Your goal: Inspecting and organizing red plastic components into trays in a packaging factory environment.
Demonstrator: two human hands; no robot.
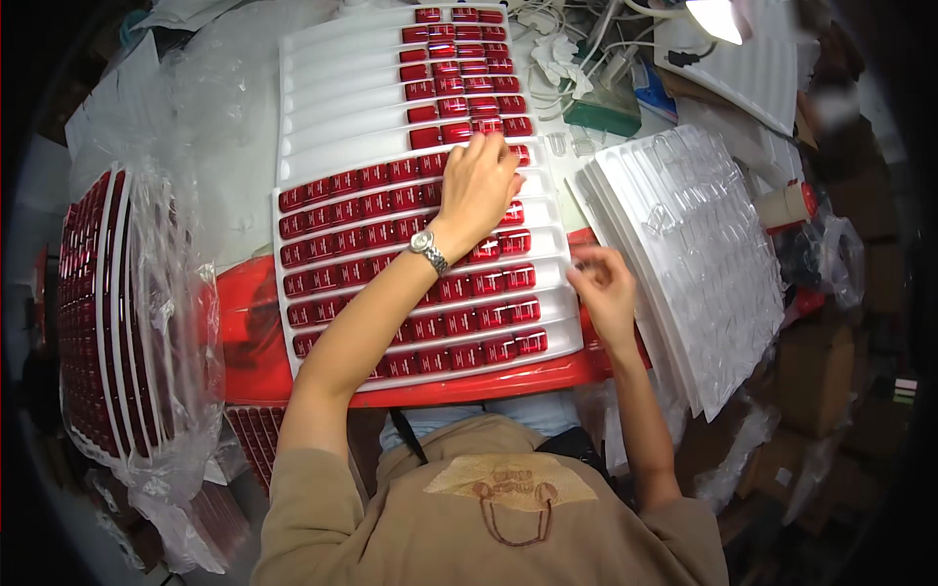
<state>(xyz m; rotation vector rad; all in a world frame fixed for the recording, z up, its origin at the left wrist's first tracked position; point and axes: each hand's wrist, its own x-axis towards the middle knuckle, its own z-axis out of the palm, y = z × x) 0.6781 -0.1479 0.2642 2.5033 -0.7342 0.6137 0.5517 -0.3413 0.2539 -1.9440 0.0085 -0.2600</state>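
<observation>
Small glossy red block-shaped pieces with pale print stand in rows on the white ribbed near tray (552, 317). A second white ribbed tray (337, 93) lies beyond it, with red pieces along its right side only. My left hand (476, 186), a metal watch on its wrist, reaches across the near tray. Its fingers are bunched at a red piece (487, 125) in the far tray's nearest row; the fingertips are partly hidden. Beside the near tray's right edge, my right hand (608, 293) has its fingers curled and the thumb against them. What it holds, if anything, is hidden.
A stack of white trays under clear plastic (699, 254) stands at the right. Plastic-wrapped trays of red pieces (98, 313) stand at the left. Red covering (249, 332) lies along the table's front. A lit lamp (716, 18), cables and a green box (603, 115) sit at the back right.
</observation>
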